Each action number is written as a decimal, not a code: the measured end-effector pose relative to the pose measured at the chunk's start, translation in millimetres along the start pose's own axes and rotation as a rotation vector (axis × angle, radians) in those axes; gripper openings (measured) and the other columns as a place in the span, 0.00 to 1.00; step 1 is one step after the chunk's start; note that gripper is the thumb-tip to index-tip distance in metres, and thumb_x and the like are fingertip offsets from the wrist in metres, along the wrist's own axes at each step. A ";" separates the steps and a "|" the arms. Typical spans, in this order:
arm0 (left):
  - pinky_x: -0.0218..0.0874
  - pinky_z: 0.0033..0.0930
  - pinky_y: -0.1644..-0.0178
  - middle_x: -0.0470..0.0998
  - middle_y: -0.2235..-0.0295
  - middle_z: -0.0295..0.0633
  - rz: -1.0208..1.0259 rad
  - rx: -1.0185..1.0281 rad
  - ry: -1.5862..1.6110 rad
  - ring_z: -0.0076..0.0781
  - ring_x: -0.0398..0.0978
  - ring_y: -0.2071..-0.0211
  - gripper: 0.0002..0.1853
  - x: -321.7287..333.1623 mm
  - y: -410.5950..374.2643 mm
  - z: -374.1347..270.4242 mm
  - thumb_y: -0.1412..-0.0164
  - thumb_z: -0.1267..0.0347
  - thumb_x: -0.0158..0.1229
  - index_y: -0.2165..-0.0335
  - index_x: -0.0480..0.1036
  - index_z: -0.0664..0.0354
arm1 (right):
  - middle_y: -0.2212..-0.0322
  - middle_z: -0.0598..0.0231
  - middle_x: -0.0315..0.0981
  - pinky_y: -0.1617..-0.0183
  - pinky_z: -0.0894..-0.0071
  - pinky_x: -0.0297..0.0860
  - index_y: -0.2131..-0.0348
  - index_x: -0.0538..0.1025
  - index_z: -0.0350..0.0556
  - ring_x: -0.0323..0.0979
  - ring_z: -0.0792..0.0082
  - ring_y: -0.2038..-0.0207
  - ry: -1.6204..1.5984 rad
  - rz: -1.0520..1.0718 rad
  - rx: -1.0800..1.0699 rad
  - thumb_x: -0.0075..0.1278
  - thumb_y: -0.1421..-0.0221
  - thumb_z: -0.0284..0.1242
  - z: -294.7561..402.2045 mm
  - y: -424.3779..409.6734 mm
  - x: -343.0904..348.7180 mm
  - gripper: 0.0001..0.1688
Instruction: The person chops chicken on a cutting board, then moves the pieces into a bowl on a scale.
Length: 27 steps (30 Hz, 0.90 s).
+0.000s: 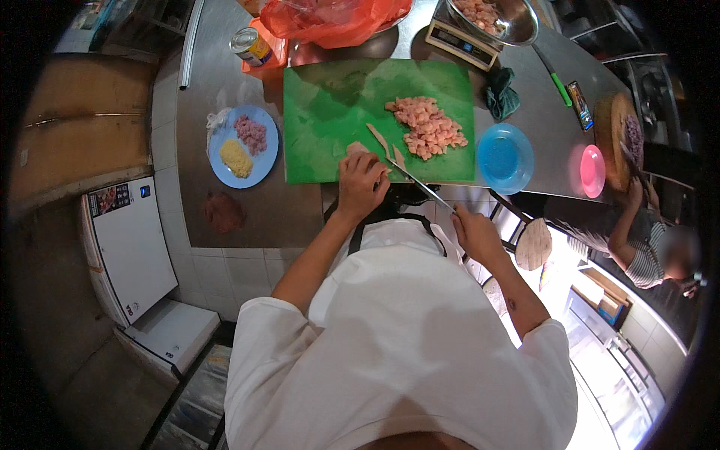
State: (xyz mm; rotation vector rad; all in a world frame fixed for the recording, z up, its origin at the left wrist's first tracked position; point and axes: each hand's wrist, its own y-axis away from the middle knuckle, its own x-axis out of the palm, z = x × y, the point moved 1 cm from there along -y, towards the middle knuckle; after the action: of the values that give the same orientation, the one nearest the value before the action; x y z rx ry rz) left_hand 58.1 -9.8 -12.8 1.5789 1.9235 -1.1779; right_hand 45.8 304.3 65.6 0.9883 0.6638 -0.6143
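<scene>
My left hand (363, 183) presses on a piece of raw meat, likely chicken (356, 148), at the near edge of a green cutting board (332, 107). My right hand (475, 230) grips the handle of a long knife (424, 188), whose blade points up and left to the board's near edge, close to my left fingers. Thin meat strips (378, 136) lie just beyond the blade tip. A heap of diced raw meat (427, 126) covers part of the board's right side. The underside of the held piece is hidden by my fingers.
Left of the board are a blue plate (225, 132) with minced foods and a can (247, 46). A blue bowl (506, 159), green cloth (502, 93) and scale (461, 46) stand right. A co-worker (641, 247) cuts at a round wooden board (610, 140), far right.
</scene>
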 end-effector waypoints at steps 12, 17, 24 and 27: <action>0.55 0.60 0.36 0.82 0.49 0.45 0.141 0.060 -0.084 0.50 0.75 0.43 0.22 -0.1 -50.4 -10.0 0.38 0.67 0.67 0.46 0.78 0.58 | 0.75 0.43 0.78 0.65 0.50 0.70 0.45 0.75 0.34 0.77 0.46 0.73 -0.353 -0.245 -0.028 0.49 0.20 0.38 -12.0 9.9 -20.1 0.22; 0.52 0.62 0.36 0.82 0.52 0.43 0.257 0.004 -0.076 0.49 0.75 0.44 0.20 13.3 -43.5 -9.6 0.38 0.66 0.67 0.48 0.80 0.56 | 0.74 0.42 0.78 0.66 0.50 0.68 0.44 0.75 0.35 0.77 0.46 0.74 -0.363 -0.336 -0.013 0.50 0.21 0.39 -17.3 13.2 -2.9 0.23; 0.55 0.63 0.40 0.81 0.57 0.39 0.306 -0.080 0.089 0.49 0.74 0.45 0.12 -4.1 -70.9 -11.0 0.37 0.65 0.67 0.56 0.82 0.53 | 0.73 0.40 0.79 0.64 0.47 0.71 0.46 0.74 0.36 0.79 0.37 0.71 -0.419 -0.314 0.002 0.51 0.22 0.39 -2.5 18.2 -5.1 0.22; 0.58 0.63 0.40 0.81 0.57 0.42 0.168 -0.121 0.032 0.50 0.74 0.45 0.12 -10.9 -88.2 8.2 0.37 0.65 0.67 0.57 0.81 0.56 | 0.71 0.38 0.79 0.62 0.44 0.71 0.47 0.74 0.37 0.80 0.33 0.68 -0.419 -0.289 0.007 0.51 0.22 0.38 1.5 16.0 -8.1 0.20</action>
State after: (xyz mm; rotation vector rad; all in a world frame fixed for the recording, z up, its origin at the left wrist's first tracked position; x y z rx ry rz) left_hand -22.8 -24.2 22.2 1.6667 1.8049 -0.9549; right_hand 52.6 311.0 80.9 0.7414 0.4315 -1.0445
